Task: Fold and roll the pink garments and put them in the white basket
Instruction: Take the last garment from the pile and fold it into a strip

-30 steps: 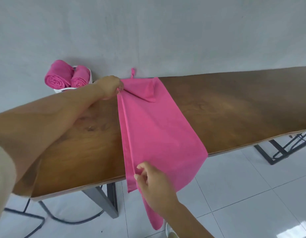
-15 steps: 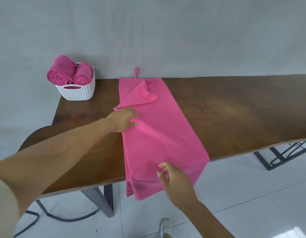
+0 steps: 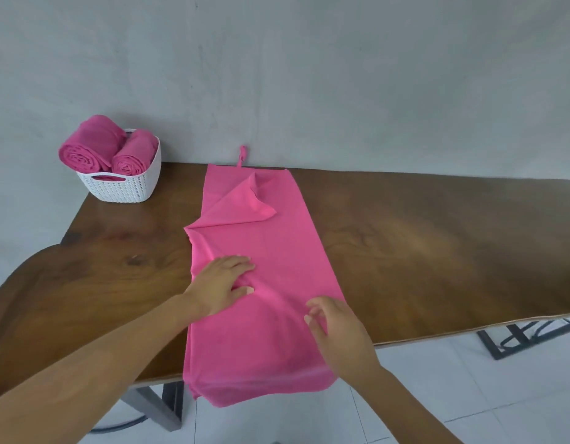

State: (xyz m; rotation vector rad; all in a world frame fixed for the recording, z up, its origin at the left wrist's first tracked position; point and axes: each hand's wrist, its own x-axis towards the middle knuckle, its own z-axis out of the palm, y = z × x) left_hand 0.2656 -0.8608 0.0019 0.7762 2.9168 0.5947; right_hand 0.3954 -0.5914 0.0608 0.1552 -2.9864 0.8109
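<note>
A pink garment (image 3: 277,251) lies folded into a long strip across the wooden table (image 3: 437,251), its near end hanging over the front edge. A loose flap is turned over near its far end, and a thin strap sticks up against the wall. My left hand (image 3: 223,283) rests flat on the strip's left side, fingers straight. My right hand (image 3: 338,331) hovers over the near right part with fingers spread and loosely bent, holding nothing. The white basket (image 3: 123,184) stands at the table's far left corner with two rolled pink garments (image 3: 95,145) in it.
A grey wall runs right behind the table. Dark metal table legs (image 3: 162,408) stand under the near edge and at the right, on a white tiled floor (image 3: 469,395).
My left hand let go of the far left corner and slid down the strip toward me. My right hand released the near hanging edge and rose over the cloth on the table.
</note>
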